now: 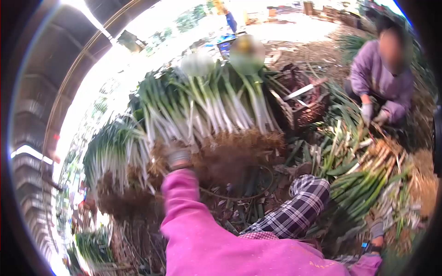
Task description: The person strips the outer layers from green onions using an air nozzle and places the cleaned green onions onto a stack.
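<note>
Under a pink sleeve, my left hand (177, 155) wears a greyish glove and reaches into the root ends of a large stack of leeks (221, 108). It is blurred by motion, and its fingers are hidden among the roots, so I cannot see whether it grips a leek. At the lower right, my right hand (377, 225), gloved and with a dark watch at the wrist, is beside a heap of loose green leeks (363, 184). Its fingers are too unclear to make out. The stacked leeks have white stems, green tops and brown, soil-covered roots.
A second leek pile (117, 158) stands to the left. Behind the main stack is a wicker basket (308, 108). A co-worker (384, 73) in a purple top crouches at the right, gloved hands over leeks. My plaid-trousered knee (308, 198) juts out. Leaf scraps litter the ground.
</note>
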A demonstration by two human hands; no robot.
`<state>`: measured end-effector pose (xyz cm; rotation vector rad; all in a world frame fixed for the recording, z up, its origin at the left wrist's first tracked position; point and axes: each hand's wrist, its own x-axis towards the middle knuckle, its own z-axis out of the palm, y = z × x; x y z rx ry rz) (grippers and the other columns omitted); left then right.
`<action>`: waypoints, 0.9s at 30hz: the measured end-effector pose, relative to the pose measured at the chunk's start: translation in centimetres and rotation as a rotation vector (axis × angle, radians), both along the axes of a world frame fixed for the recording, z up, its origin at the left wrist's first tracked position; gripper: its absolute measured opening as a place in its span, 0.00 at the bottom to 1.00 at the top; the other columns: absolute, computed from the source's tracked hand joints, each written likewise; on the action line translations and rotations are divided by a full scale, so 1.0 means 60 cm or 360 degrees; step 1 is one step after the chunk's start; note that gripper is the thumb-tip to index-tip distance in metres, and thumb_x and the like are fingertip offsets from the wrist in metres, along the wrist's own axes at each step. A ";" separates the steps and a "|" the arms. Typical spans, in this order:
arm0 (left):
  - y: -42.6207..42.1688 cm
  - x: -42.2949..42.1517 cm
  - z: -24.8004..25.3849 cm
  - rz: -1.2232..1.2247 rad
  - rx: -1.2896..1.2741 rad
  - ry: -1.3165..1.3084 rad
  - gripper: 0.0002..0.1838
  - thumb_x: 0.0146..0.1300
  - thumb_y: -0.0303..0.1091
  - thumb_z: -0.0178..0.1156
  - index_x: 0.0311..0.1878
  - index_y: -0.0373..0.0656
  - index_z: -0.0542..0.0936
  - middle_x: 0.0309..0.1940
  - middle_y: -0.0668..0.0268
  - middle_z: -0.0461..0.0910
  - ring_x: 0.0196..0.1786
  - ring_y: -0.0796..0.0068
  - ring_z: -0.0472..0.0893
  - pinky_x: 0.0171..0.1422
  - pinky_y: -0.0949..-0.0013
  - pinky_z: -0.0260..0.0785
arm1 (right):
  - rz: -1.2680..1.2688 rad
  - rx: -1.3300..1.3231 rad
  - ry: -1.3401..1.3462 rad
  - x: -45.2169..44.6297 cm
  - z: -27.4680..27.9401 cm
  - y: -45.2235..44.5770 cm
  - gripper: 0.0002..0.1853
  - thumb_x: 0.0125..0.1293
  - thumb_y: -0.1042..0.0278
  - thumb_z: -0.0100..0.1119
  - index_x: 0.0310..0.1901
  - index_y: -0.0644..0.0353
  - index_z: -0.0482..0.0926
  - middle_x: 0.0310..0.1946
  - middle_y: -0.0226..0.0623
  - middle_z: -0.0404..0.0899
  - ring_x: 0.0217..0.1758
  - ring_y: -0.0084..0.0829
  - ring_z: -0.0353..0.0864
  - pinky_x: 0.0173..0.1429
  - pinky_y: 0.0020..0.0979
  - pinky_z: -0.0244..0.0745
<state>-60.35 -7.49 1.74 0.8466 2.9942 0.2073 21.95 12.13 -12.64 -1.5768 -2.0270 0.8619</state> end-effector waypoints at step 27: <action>0.378 1.007 -0.230 -0.3502 -0.0878 -0.0511 0.24 0.51 0.51 0.57 0.50 0.52 0.77 0.48 0.59 0.79 0.51 0.57 0.78 0.53 0.58 0.69 | 0.0262 -0.0453 -0.0620 -0.100 0.124 -0.014 0.30 0.56 0.52 0.52 0.59 0.58 0.68 0.53 0.47 0.73 0.54 0.46 0.73 0.58 0.39 0.68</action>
